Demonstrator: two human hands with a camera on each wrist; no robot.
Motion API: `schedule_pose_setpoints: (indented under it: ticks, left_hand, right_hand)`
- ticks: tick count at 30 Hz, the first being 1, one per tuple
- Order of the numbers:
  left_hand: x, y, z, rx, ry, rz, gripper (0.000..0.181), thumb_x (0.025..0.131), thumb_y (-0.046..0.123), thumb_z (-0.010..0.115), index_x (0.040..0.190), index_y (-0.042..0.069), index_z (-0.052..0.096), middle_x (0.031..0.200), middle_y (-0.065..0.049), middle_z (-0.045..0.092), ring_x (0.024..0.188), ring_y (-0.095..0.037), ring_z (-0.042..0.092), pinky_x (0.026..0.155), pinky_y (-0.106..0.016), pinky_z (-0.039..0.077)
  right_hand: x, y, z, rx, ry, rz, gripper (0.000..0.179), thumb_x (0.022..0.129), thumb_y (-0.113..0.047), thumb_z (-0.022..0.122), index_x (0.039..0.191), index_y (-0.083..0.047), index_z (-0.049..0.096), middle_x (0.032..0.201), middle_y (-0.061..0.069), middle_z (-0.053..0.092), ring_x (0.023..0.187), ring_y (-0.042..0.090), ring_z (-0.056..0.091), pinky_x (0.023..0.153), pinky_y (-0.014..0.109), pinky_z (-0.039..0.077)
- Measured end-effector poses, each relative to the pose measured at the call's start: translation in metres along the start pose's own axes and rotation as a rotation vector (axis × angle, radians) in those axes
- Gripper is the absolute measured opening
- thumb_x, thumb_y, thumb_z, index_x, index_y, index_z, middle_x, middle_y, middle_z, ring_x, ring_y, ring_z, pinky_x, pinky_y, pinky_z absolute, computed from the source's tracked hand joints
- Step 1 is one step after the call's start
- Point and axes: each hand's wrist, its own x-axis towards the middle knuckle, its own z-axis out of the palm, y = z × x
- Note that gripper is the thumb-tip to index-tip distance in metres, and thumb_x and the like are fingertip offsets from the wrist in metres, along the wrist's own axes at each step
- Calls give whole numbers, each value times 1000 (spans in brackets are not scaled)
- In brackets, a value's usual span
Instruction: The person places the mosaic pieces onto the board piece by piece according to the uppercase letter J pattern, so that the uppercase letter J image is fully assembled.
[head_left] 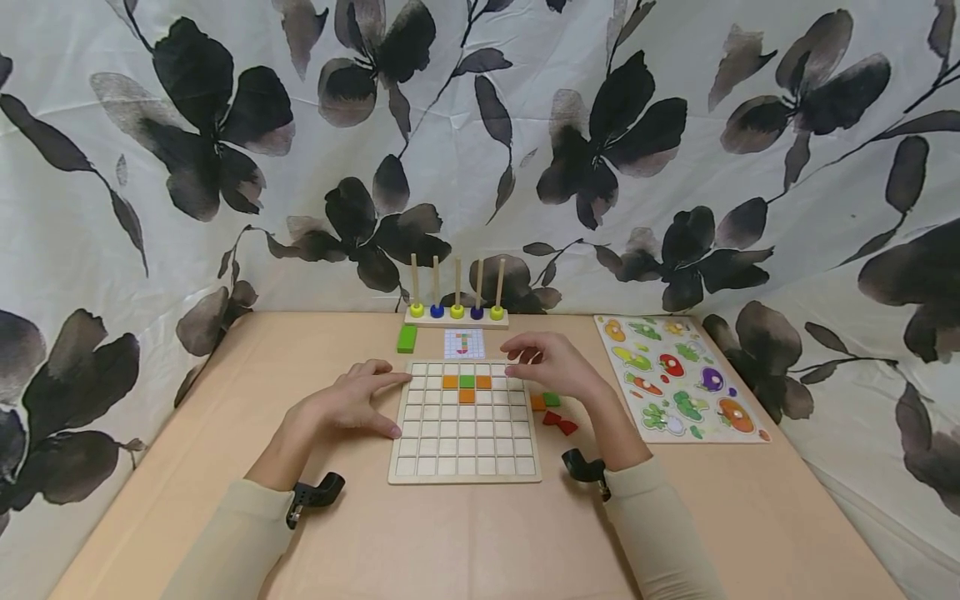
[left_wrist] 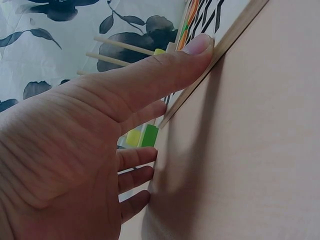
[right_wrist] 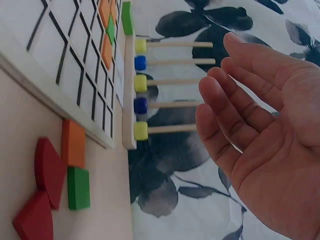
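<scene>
A white gridded wooden board [head_left: 467,450] lies flat on the table. In its upper rows sit several orange tiles [head_left: 467,396] and one green tile [head_left: 467,381], grouped together. My left hand [head_left: 348,400] rests along the board's left side, fingers spread, its thumb [left_wrist: 197,47] pressing the edge in the left wrist view. Over the board's top right corner hovers my right hand [head_left: 551,362], fingers loosely bent; the right wrist view shows nothing between them. Beside the board's right edge lie a loose orange square [right_wrist: 73,142], a green square [right_wrist: 79,188] and two red pieces [right_wrist: 49,172].
Behind the board lie a small pattern card [head_left: 453,343] and a green block [head_left: 407,338]. A peg stand [head_left: 450,320] with yellow and blue beads stands at the back edge. Right of my right hand lies a vegetable puzzle board [head_left: 637,385]. A floral cloth [head_left: 480,167] hangs behind the table.
</scene>
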Motion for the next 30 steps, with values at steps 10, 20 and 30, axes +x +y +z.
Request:
schedule_pose_setpoints:
  ticks: [10,20,30]
  left_hand:
    - [0,0,0,-4,-4,-9,96,74,55,90,155,24,50,159,-21,35,142,-44,34,112,-70,33]
    - [1,-2,1,-8,-1,-4,95,73,56,90,155,26,51,159,-20,35,143,-44,33,112,-70,33]
    - [1,-1,2,-5,-6,-6,97,73,57,89,155,25,50,159,-20,35,142,-43,33,112,-69,34]
  right_hand:
    - [-8,13,-15,-7,-21,53,30,92,-11,79,122,-10,75,119,16,73,97,23,63,90,46,54]
    - [-12,27,-23,-35,-29,82,32,92,-12,79,123,-6,74,115,14,74,95,24,63,85,40,54]
    - [-14,46,-28,-60,-53,145,32,91,-9,79,123,-4,74,109,12,73,95,24,62,85,35,53]
